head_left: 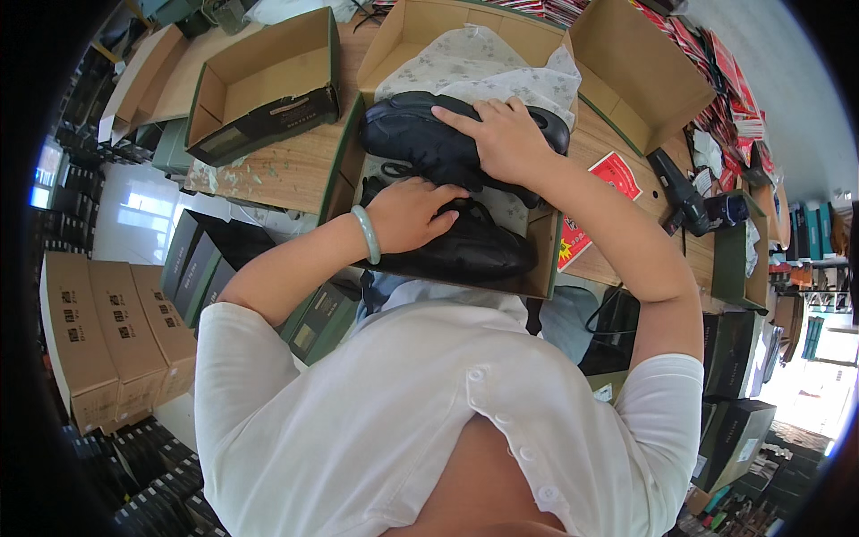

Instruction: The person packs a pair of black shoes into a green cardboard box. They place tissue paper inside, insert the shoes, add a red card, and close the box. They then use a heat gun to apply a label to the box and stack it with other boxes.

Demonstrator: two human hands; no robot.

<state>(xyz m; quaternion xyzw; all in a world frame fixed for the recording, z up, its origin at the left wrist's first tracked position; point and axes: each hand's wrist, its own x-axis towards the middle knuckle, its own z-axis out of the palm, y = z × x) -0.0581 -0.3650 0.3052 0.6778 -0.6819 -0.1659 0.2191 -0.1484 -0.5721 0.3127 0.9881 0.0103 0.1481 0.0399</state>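
Head: hands (512,143) half-spread on shoes (474,246)

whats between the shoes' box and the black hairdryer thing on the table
Red paper on the table, partly hidden by the right forearm reaching to the box, in the head view.

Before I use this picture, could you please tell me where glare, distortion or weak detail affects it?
In the head view, brightness washes out the opening at far right; white reflections mark the pale floor at left; fisheye distortion is strongest toward the dark rim; the left hand and right hand look fairly clear, while the black shoes show only faint detail.
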